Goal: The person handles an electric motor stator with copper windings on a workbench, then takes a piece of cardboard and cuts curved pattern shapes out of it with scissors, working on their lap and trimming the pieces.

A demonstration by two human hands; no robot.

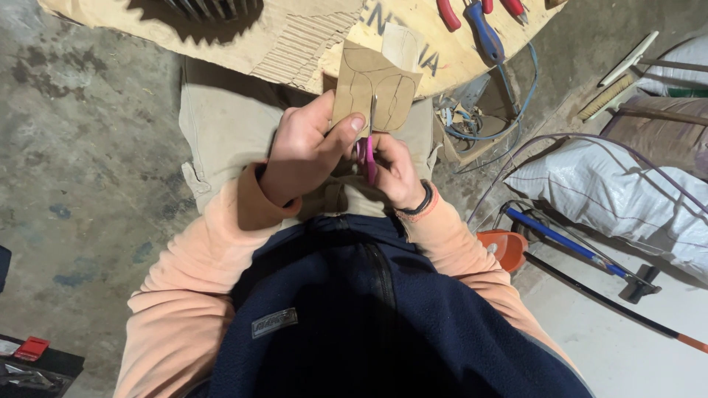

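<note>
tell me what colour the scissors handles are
Pink to magenta, best seen in the head view: the scissors sit in the right hand, cutting cardboard.

A brown cardboard piece point(372, 92) is being cut with pink-handled scissors point(368, 151).
Marked with curved pencil lines, it is being held upright above the lap, the blades being pushed up into its lower edge.

A person's left hand point(302, 151) is gripping a pencil-marked cardboard piece point(375, 88) while the right hand point(394, 173) is working pink-handled scissors point(367, 151) into it.
</note>
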